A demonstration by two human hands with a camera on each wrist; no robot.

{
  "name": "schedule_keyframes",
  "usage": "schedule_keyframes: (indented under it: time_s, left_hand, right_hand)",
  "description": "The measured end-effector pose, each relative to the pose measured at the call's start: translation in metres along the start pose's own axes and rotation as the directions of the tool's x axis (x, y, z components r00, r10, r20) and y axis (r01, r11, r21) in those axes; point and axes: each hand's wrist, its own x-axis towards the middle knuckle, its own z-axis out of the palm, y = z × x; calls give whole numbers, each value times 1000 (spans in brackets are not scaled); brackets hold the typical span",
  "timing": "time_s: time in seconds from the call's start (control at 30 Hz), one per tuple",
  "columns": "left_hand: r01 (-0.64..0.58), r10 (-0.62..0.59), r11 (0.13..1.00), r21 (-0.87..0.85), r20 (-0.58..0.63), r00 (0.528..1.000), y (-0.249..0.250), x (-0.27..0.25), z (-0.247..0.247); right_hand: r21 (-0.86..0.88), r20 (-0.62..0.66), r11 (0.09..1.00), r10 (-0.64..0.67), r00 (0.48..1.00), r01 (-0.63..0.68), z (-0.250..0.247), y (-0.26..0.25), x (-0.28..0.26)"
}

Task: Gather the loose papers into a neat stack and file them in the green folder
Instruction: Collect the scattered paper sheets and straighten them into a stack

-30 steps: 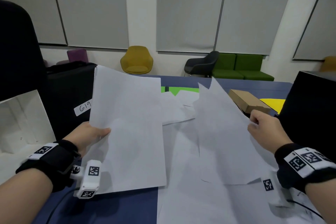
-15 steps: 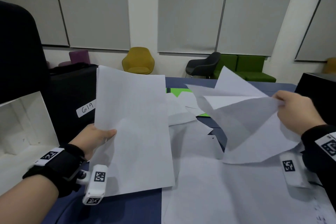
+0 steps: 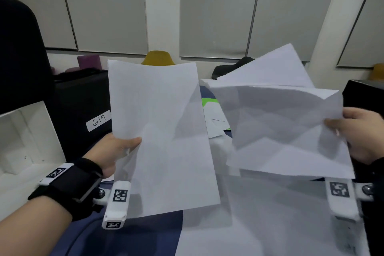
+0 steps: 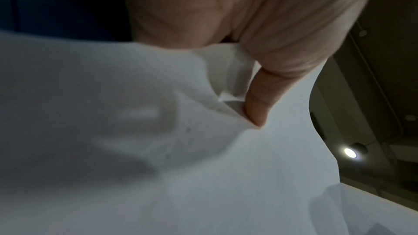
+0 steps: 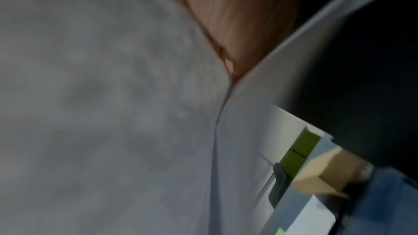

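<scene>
Papers (image 3: 259,224) are lying loose on table; my left hand (image 3: 113,151) is pinching one upright sheet (image 3: 162,135), right hand (image 3: 361,133) gripping 2 more sheets (image 3: 280,127), green folder (image 3: 207,103) behind.

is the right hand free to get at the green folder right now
Probably not. The right hand grips a bunch of loose sheets, raised between it and the green folder, which is mostly buried under other papers on the table. It must put its sheets down first.
</scene>
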Motion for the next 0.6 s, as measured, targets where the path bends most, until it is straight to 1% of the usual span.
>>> schedule_keyframes:
  time_s: [0.03, 0.07, 0.1, 0.17, 0.23, 0.3, 0.33, 0.4, 0.47, 0.5, 0.53, 0.6]
  left_hand:
    - [2, -2, 1000, 1, 3, 1000, 2, 0, -1]
    - [7, -7, 1000, 0, 0, 1000, 3, 0, -2]
    - [12, -12, 1000, -5, -3, 1000, 4, 1, -4]
    - [21, -21, 1000, -8, -15, 1000, 4, 2, -7]
    - [27, -28, 1000, -5, -32, 999, 2, 2, -9]
    - [30, -30, 1000, -4, -37, 999, -1, 2, -10]
    - [32, -32, 999, -4, -37, 999, -2, 1, -10]
    - [36, -36, 999, -7, -42, 998, -6, 2, -10]
    - [43, -44, 999, -14, -51, 998, -9, 3, -11]
    - [49, -50, 999, -17, -51, 997, -10, 3, -10]
    - [56, -56, 998, -17, -48, 997, -12, 3, -10]
    - [65, -66, 998, -17, -43, 997, -14, 2, -8]
  right_hand:
    - [48, 26, 998, 45, 999, -46, 3, 6, -4]
    - [46, 57, 997, 66, 996, -68, 8, 11, -11]
    - [0, 69, 997, 74, 995, -74, 13, 18, -16]
    - [-115, 37, 992, 56, 998, -51, 24, 34, -19]
    - [-186, 9, 982, 30, 1000, -28, 32, 48, -14]
    - [-231, 15, 973, 2, 1000, 1, 40, 51, -12]
    - [-283, 32, 959, -22, 999, 30, 44, 50, -11]
    - [-447, 79, 888, -83, 993, 110, 48, 47, -8]
    - [-601, 132, 775, -146, 980, 196, 51, 42, -8]
    - [-649, 161, 730, -144, 976, 215, 53, 42, -7]
    - [-673, 182, 708, -122, 976, 214, 53, 43, -7]
    - [-702, 197, 691, -45, 979, 173, 53, 47, -4]
